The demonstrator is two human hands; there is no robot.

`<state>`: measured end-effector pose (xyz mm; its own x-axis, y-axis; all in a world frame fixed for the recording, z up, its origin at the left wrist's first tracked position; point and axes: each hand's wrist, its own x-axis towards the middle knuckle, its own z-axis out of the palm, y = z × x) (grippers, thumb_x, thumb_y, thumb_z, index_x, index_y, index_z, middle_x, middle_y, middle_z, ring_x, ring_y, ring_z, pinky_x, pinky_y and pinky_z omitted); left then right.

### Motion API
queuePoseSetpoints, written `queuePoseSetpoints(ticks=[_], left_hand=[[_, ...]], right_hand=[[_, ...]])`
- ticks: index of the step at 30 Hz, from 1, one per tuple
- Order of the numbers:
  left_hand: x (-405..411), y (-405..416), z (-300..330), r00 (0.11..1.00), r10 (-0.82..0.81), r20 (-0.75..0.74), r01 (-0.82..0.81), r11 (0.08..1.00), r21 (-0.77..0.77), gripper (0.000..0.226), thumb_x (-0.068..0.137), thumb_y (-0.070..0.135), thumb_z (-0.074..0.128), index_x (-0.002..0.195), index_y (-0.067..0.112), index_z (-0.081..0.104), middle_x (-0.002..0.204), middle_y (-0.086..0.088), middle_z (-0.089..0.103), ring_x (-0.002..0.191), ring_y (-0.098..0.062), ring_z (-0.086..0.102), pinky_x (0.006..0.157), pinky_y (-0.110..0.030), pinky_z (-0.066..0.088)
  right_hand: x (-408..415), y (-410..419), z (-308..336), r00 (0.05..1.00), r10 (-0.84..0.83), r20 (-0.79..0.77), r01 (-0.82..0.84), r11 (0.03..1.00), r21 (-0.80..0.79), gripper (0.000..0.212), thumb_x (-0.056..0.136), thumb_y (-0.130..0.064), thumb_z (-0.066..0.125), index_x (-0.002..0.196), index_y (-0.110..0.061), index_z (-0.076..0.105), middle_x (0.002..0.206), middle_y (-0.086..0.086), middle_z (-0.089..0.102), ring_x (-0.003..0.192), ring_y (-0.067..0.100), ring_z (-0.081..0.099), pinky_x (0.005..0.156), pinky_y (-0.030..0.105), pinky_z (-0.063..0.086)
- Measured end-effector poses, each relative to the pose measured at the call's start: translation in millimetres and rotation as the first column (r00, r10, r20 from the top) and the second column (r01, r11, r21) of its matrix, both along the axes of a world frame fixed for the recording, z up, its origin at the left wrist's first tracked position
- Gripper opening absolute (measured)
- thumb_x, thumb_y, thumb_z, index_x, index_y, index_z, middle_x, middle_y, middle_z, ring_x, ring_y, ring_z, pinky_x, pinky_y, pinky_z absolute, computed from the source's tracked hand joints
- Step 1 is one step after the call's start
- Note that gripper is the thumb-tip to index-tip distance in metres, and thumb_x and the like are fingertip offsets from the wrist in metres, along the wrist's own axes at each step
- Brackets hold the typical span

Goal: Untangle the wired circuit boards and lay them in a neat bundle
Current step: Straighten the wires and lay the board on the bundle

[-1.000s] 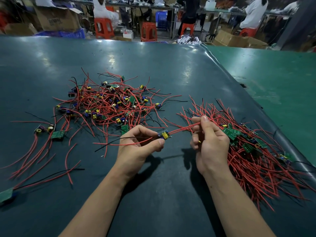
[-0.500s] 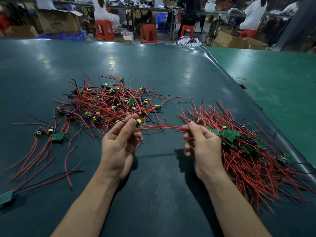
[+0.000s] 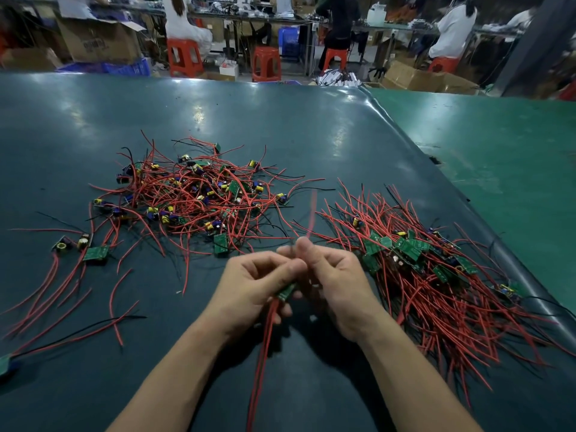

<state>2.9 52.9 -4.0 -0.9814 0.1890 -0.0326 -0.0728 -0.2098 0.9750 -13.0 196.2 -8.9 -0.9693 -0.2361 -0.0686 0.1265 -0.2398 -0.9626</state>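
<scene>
Head view showed both hands, left hand (image 3: 255, 285) and right hand (image 3: 333, 275), pinching one circuit board (image 3: 286, 291); its red wires (image 3: 265, 338) should be drawn straight before joining the bundle (image 3: 436, 275).

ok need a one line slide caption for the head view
Both hands, left hand and right hand, hold a small green circuit board with red wires between a tangled pile and a neater bundle.

— What does the person wear on the arms?

— Nothing that shows. Both forearms are bare from the near edge of the view up to the wrists, no sleeves or cuffs.

— And the hands?

— The left hand (image 3: 258, 286) and the right hand (image 3: 336, 286) are bare too: no gloves, rings, watch or wrist strap. Fingernails look short; the fingertips are blurred.
</scene>
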Motion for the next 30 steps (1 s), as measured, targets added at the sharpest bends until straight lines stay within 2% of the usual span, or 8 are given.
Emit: queuePoseSetpoints(ticks=[5, 8, 10, 15, 22, 25, 28, 30], left_hand=[[2, 3, -2, 0.999, -0.012, 0.046, 0.014, 0.998, -0.059, 0.029, 0.067, 0.043, 0.075, 0.076, 0.015, 0.074, 0.06, -0.01, 0.066, 0.039, -0.014, 0.055, 0.035, -0.018, 0.04], [1, 3, -1, 0.997, -0.052, 0.056, 0.054, 0.998, -0.032, 0.024, 0.073, 0.038, 0.069, 0.076, 0.015, 0.074, 0.06, -0.009, 0.065, 0.039, -0.013, 0.054, 0.037, -0.018, 0.041], [1, 2, 1, 0.993, -0.086, 0.081, 0.09, 0.995, -0.039, 0.018, 0.075, 0.036, 0.072, 0.07, 0.019, 0.073, 0.059, -0.008, 0.061, 0.04, -0.012, 0.052, 0.038, -0.018, 0.04], [1, -2, 1, 0.98, -0.176, 0.095, 0.177, 0.984, -0.007, 0.018, 0.077, 0.025, 0.064, 0.06, 0.02, 0.065, 0.057, -0.008, 0.06, 0.037, -0.012, 0.048, 0.036, -0.018, 0.038], [0, -7, 1, 0.945, -0.304, 0.119, 0.3, 0.953, 0.046, 0.014, 0.068, 0.031, 0.071, 0.062, 0.018, 0.067, 0.047, -0.006, 0.054, 0.032, -0.011, 0.043, 0.035, -0.016, 0.035], [0, -8, 0, 0.935, -0.33, 0.129, 0.326, 0.944, 0.051, 0.013, 0.067, 0.029, 0.07, 0.061, 0.018, 0.066, 0.047, -0.006, 0.054, 0.031, -0.012, 0.043, 0.035, -0.015, 0.035], [0, -12, 1, 0.935, -0.332, 0.125, 0.319, 0.941, 0.109, 0.015, 0.063, 0.028, 0.07, 0.059, 0.015, 0.065, 0.044, -0.008, 0.051, 0.029, -0.012, 0.04, 0.034, -0.014, 0.035], [1, -16, 0, 0.938, -0.324, 0.128, 0.307, 0.942, 0.135, 0.016, 0.062, 0.028, 0.07, 0.058, 0.013, 0.064, 0.043, -0.009, 0.049, 0.029, -0.012, 0.038, 0.034, -0.013, 0.034]], right_hand=[[-3, 5, -2, 0.999, 0.007, -0.042, -0.006, 1.0, 0.003, 0.022, 0.076, -0.028, 0.072, 0.083, -0.008, 0.078, 0.069, 0.008, 0.069, 0.053, 0.013, 0.061, 0.05, 0.021, 0.049], [-6, 9, -3, 0.996, -0.089, -0.024, 0.089, 0.996, 0.001, 0.029, 0.072, -0.036, 0.076, 0.081, -0.008, 0.078, 0.056, 0.011, 0.051, 0.046, 0.019, 0.041, 0.05, 0.028, 0.036], [-6, 11, -2, 0.989, -0.145, -0.021, 0.145, 0.989, 0.021, 0.032, 0.07, -0.042, 0.075, 0.078, -0.01, 0.077, 0.046, 0.001, 0.034, 0.039, 0.012, 0.026, 0.043, 0.019, 0.022], [-12, 16, 3, 0.951, -0.309, -0.001, 0.307, 0.946, -0.106, 0.024, 0.08, -0.028, 0.069, 0.062, -0.013, 0.073, 0.06, 0.009, 0.03, 0.036, 0.007, 0.018, 0.037, 0.015, 0.017], [-15, 9, 8, 0.937, -0.251, 0.243, 0.32, 0.896, -0.308, 0.052, 0.097, -0.023, 0.051, 0.047, -0.018, 0.058, 0.039, -0.008, 0.023, 0.03, 0.004, 0.021, 0.029, 0.014, 0.017], [-15, 8, 6, 0.932, -0.265, 0.246, 0.335, 0.887, -0.316, 0.046, 0.098, -0.024, 0.051, 0.054, -0.014, 0.064, 0.042, -0.007, 0.027, 0.031, 0.004, 0.023, 0.029, 0.014, 0.018], [-16, 12, 7, 0.931, -0.26, 0.256, 0.343, 0.861, -0.375, 0.03, 0.098, -0.026, 0.051, 0.08, -0.007, 0.066, 0.05, -0.006, 0.034, 0.034, 0.003, 0.026, 0.03, 0.015, 0.019], [-18, 17, 10, 0.927, -0.265, 0.265, 0.355, 0.847, -0.395, 0.029, 0.099, -0.027, 0.05, 0.078, -0.008, 0.061, 0.049, -0.006, 0.034, 0.034, 0.003, 0.026, 0.031, 0.014, 0.019]])
